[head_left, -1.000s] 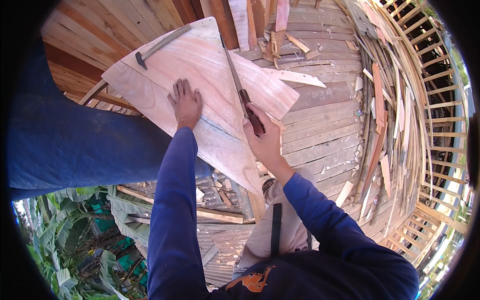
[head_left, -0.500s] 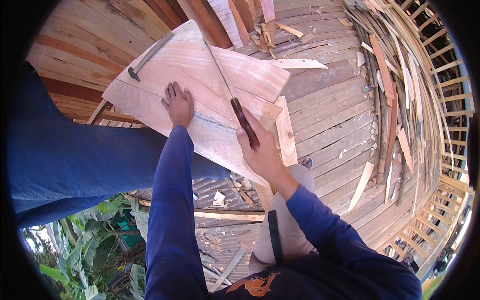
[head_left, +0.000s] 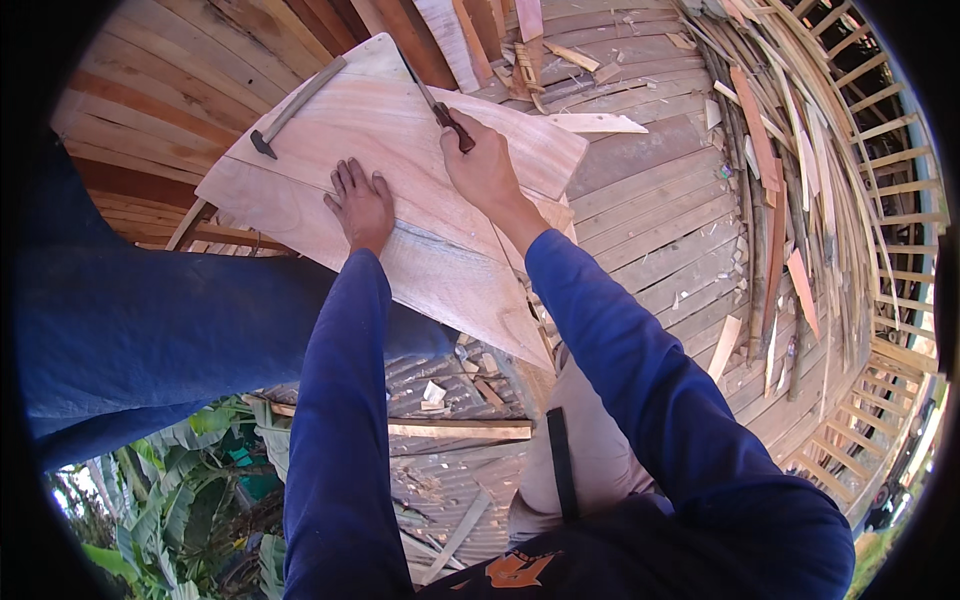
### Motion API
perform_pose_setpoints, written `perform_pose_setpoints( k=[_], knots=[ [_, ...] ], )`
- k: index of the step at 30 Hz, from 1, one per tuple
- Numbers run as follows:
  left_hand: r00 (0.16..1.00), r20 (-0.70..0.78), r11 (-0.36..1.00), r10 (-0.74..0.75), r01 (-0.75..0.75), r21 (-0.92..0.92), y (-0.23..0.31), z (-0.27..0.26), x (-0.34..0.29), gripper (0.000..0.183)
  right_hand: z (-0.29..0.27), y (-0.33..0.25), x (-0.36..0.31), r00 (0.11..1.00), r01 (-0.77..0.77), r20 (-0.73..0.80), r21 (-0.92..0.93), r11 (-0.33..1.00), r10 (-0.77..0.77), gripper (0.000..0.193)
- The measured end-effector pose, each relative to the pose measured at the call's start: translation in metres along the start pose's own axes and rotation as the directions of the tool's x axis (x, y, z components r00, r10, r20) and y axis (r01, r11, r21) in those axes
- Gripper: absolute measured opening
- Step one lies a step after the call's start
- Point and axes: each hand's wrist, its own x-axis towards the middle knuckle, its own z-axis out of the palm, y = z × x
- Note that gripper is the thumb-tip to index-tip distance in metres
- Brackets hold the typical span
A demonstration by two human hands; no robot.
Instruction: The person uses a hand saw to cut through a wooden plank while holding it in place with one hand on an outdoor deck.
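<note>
A broad, pale pinkish wooden board (head_left: 300, 200) with a pointed near end lies raised in front of me. My left hand (head_left: 362, 205) rests flat on it, fingers a little spread. My right hand (head_left: 485, 165) is closed round the dark brown handle of a handsaw (head_left: 418, 83). Its thin blade shows edge-on and points away toward the board's far corner; how deep it sits in the wood I cannot tell. Left of my hands, a hammer (head_left: 298, 108) with a dark head lies on the board's far left part.
Another person's leg in blue trousers (head_left: 170, 320) reaches in from the left, partly beneath the board. Offcuts and chips lie on the plank floor (head_left: 650, 230). Long wooden strips (head_left: 790, 180) are heaped at the right, beside a slatted railing (head_left: 905, 190). Leafy plants (head_left: 190, 500) grow lower left.
My right hand has moved forward and slightly left with the handsaw, and less of the blade shows beyond it. My left hand stays on nearly the same spot of the board.
</note>
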Motion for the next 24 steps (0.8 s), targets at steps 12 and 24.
perform_pose_setpoints(
  k=[12, 24],
  knots=[
    [1.000, -0.020, 1.000, -0.011, 0.011, 0.020, -0.006, 0.001, -0.006, 0.062, -0.077, -0.007, -0.178, 0.986, -0.136, 0.098, 0.027, 0.990, 0.133, 0.043],
    [0.999, -0.031, 1.000, -0.009, 0.009, -0.010, -0.012, 0.002, -0.001, 0.061, -0.047, -0.009, -0.133, 0.999, -0.025, 0.030, 0.076, 0.997, 0.023, 0.040]
  ],
)
